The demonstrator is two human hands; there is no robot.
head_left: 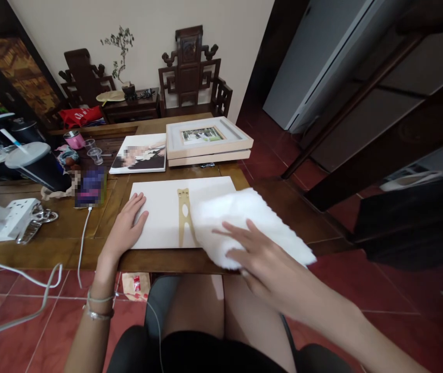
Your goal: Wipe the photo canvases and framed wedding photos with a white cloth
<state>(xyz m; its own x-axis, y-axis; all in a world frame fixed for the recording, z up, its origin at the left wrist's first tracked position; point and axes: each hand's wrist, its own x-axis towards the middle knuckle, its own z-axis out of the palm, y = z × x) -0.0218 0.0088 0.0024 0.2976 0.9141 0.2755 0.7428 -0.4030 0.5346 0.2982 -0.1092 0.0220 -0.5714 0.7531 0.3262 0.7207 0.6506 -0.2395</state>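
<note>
Left hand (129,225): yours, palm down on the left end of the white panel; fingers extended close together, thumb angled away, nothing gripped.
Left wrist: bracelets (99,314) on it.
Right hand (262,254): yours, over the white cloth, fingers spread and blurred; can't tell how firmly it presses.
White cloth (274,223): under your right hand, covering the panel's right part and running past it toward the right; edge looks scalloped.
White panel (157,223): lying flat at the near edge of the wooden table (159,260), right in front of you, above your lap.
Gold easel leg (181,223): A-shaped, on the panel between your hands, narrow end away from you; cloth just beside its right side.
Framed photo (202,135): beyond the panel, on top of another frame.
Photo print (144,155): just left of the frames, partly pixelated.
Table, left side: white power strip (29,212), white cable (83,233) running to a pixelated device (90,187), black tumbler (45,168) with straw, pink cup (74,140).
Back wall: carved wooden chair (189,67), potted bonsai (128,89) on a side table.
</note>
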